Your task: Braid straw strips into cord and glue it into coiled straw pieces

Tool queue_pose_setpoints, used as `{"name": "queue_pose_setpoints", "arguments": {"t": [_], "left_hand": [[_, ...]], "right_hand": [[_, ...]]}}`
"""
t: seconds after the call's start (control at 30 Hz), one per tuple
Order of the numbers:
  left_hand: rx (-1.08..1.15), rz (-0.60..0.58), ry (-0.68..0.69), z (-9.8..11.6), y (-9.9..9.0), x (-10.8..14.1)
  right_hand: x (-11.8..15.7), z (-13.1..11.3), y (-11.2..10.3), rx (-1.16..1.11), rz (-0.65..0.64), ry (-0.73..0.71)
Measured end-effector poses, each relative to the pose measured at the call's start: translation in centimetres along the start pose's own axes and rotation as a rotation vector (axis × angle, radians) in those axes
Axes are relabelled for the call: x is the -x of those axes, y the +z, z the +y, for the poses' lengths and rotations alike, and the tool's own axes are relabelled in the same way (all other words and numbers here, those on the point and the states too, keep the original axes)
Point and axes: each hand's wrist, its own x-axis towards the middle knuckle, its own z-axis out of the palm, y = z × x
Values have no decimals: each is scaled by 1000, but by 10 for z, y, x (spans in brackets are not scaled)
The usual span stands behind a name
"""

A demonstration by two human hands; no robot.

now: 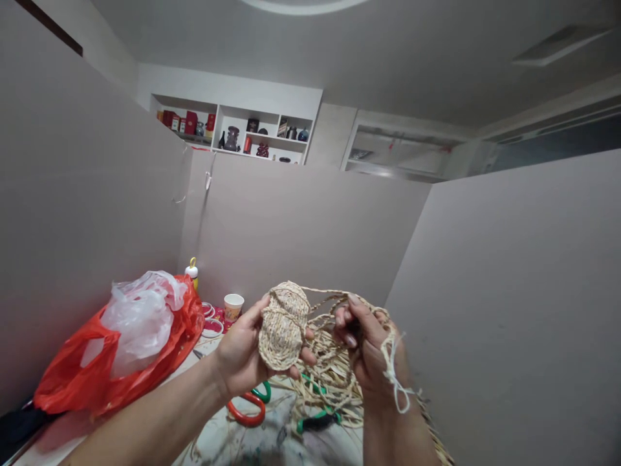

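Note:
My left hand (242, 356) holds up an oval woven straw piece (284, 330), the thumb on its left edge and the other fingers behind it. A twisted straw cord (330, 292) runs from the top of the piece to my right hand (371, 343), whose fingers are curled closed around it. More cord passes over the back of that hand and hangs down past the wrist, with a knotted white string (398, 382) on it. Below and behind both hands lies a heap of loose straw strands (334, 369).
On the table are scissors with red and green handles (247, 410), a green-and-black handled tool (319, 421) and a paper cup (233, 307). A red plastic bag (72, 375) with a clear bag (145, 317) sits at left. Grey partitions (301, 226) enclose the table.

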Motion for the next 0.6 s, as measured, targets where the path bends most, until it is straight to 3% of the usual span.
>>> {"name": "queue_pose_setpoints", "arguments": {"t": [0.37, 0.6], "left_hand": [[42, 36, -38, 2, -4, -1], [29, 98, 28, 4, -3, 1]], "right_hand": [[-3, 1, -6, -29, -13, 7], [2, -2, -7, -5, -72, 10]]}}
